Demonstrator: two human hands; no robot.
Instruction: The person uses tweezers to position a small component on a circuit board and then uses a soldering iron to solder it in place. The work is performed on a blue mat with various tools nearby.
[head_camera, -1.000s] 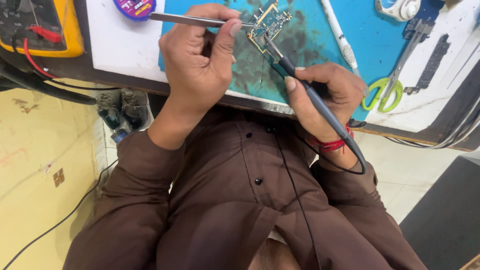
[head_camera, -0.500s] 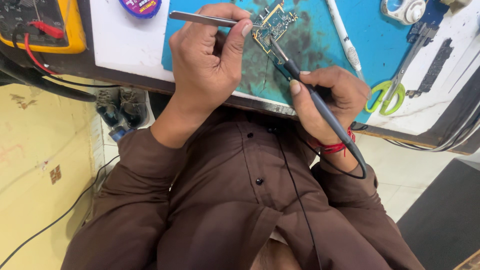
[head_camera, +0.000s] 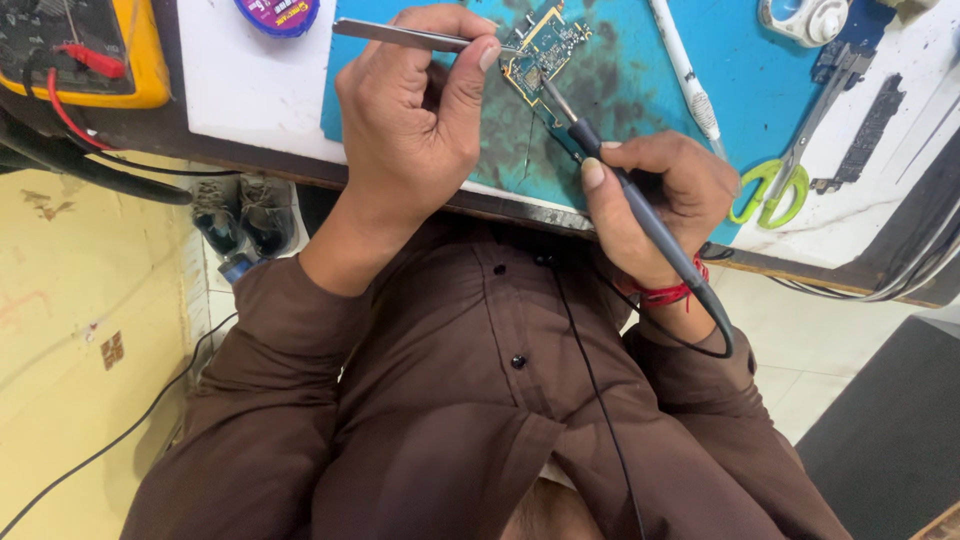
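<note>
Grip, right hand: right hand (head_camera: 660, 195) clenched pen-fashion round the iron (head_camera: 640, 205), thumb along the barrel, tip laid on the board (head_camera: 545, 45).
Grip, left hand: left hand (head_camera: 415, 120) pinching the tweezers (head_camera: 400, 35) between thumb and forefinger, points reaching right to the board's left edge.
Near: brown shirt and both sleeves fill the near field; the iron's cord runs down past the right wrist, which wears a red thread.
Bench edge: both hands appear to bridge the near edge of the bench, the right seemingly braced on it. Judgement: sound; a braced wrist keeps the tip steady.
Work: small green board lies on the stained blue mat (head_camera: 620, 90), mid-bench, just far of both hands.
Advice: hold the part still with the tweezers, touch the tip briefly, lift straight off. Whether the points actually clamp a part cannot be told.
Risk: slack cord could drag the barrel.
Right: green-handled scissors (head_camera: 770, 185), apart from the work.
Far left: yellow meter (head_camera: 100, 50) with red lead.
</note>
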